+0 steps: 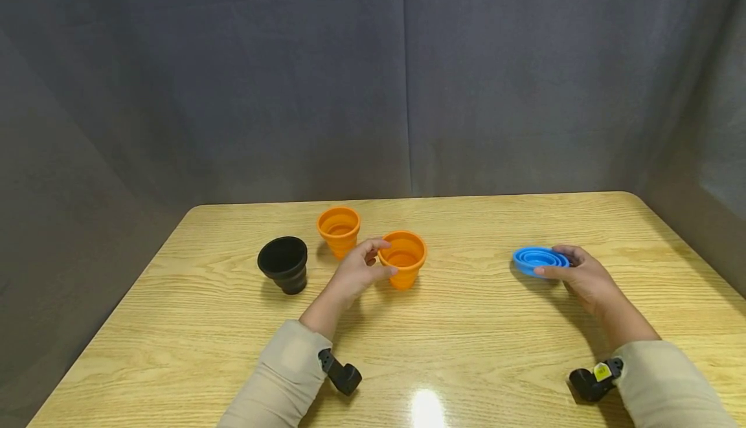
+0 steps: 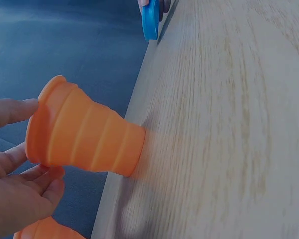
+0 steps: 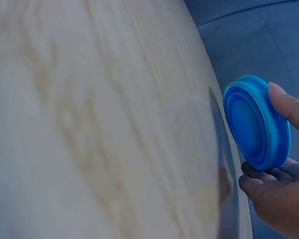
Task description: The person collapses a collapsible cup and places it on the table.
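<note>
Left grip (image 1: 357, 272) pinches the nearer orange cup (image 1: 403, 258), mid-frame; right grip (image 1: 590, 280) holds the flattened blue cup (image 1: 539, 259) over the surface (image 1: 466, 324), centre-right, and a slipping thumb (image 3: 292, 110) could drop it!

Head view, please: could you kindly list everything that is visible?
Front orange cup: one, orange, mid-table
Rear orange cup: one, orange, behind it, slightly left
Black cup: one, black, left side
Folded cup: one, blue, right side
Table: one, light wood, below
Curtain: count unclear, dark grey, behind and beside
Cameras: two, black, at the cuffs
Sleeves: two, beige, on the forearms
Left grip: one, bare, holding front orange cup
Right grip: one, bare, holding folded cup
</note>
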Demonstrator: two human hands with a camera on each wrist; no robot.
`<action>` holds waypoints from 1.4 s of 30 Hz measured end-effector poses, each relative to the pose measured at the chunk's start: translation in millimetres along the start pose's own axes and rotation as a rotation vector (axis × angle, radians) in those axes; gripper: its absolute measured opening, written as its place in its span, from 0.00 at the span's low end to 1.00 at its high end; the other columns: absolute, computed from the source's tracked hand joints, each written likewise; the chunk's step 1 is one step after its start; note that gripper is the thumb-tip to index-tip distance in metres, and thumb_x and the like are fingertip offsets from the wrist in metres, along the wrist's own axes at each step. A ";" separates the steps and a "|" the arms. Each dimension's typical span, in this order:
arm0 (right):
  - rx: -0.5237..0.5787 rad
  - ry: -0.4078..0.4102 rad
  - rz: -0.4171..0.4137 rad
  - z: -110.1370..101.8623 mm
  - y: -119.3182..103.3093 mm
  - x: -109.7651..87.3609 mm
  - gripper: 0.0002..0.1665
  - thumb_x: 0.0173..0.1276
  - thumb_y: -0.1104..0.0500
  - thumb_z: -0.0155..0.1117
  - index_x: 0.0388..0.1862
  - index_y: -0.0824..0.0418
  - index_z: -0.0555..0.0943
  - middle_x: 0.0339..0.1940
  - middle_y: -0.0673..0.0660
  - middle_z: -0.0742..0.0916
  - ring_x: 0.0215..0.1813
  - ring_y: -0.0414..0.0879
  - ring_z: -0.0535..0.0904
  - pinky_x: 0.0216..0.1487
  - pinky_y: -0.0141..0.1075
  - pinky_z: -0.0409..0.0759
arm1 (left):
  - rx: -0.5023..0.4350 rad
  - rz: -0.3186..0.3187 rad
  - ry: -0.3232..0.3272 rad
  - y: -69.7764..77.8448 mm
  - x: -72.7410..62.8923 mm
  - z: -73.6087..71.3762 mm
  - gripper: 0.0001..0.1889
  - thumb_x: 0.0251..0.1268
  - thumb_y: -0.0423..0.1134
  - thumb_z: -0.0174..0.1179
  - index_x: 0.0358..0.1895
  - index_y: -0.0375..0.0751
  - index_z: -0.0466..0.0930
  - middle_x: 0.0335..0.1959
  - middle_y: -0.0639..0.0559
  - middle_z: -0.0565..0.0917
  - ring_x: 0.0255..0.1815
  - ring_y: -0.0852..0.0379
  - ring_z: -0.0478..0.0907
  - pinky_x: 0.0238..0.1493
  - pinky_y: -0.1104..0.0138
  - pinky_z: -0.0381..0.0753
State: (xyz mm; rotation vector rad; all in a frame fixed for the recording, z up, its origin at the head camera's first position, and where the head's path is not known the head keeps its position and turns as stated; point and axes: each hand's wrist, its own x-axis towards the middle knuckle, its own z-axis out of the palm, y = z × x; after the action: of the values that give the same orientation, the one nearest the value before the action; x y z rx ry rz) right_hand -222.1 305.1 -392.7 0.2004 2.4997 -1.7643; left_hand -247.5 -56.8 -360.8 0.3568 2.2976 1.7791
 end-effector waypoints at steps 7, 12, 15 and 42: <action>-0.034 -0.005 -0.007 -0.7 1.5 -0.2 0.52 0.54 0.55 0.63 0.63 0.75 0.43 0.63 0.75 0.47 0.63 0.67 0.43 0.60 0.53 0.46 | -0.004 -0.002 -0.003 -3.1 2.1 -1.1 0.23 0.50 0.32 0.61 0.52 0.37 0.69 0.62 0.48 0.60 0.60 0.45 0.56 0.59 0.58 0.55; -0.082 -0.032 0.009 -1.9 -0.8 -1.7 0.54 0.52 0.53 0.65 0.64 0.74 0.41 0.63 0.75 0.47 0.62 0.68 0.42 0.59 0.56 0.45 | 0.012 -0.001 -0.003 -3.2 2.0 -2.7 0.23 0.49 0.32 0.62 0.52 0.38 0.69 0.61 0.48 0.60 0.61 0.46 0.56 0.60 0.59 0.55; -0.114 -0.058 0.009 -2.9 -0.8 -2.8 0.55 0.51 0.55 0.66 0.64 0.75 0.42 0.63 0.76 0.48 0.62 0.69 0.43 0.58 0.58 0.46 | 0.033 -0.001 0.001 -3.7 1.5 -3.2 0.23 0.48 0.31 0.62 0.52 0.39 0.70 0.61 0.49 0.61 0.61 0.47 0.56 0.60 0.59 0.55; -0.321 -0.103 -0.008 -2.9 -2.8 -1.7 0.58 0.46 0.53 0.69 0.61 0.80 0.43 0.59 0.79 0.53 0.59 0.72 0.48 0.54 0.59 0.52 | -0.012 0.017 0.130 -4.6 -0.2 -5.0 0.20 0.46 0.39 0.65 0.46 0.43 0.73 0.57 0.51 0.66 0.56 0.50 0.63 0.53 0.62 0.66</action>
State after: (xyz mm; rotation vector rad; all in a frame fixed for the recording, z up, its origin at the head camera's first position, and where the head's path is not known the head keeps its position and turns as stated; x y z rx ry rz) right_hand -220.8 306.8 -388.9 0.0760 2.6601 -1.3115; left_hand -249.1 -62.5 -364.0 0.2661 2.3762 1.8755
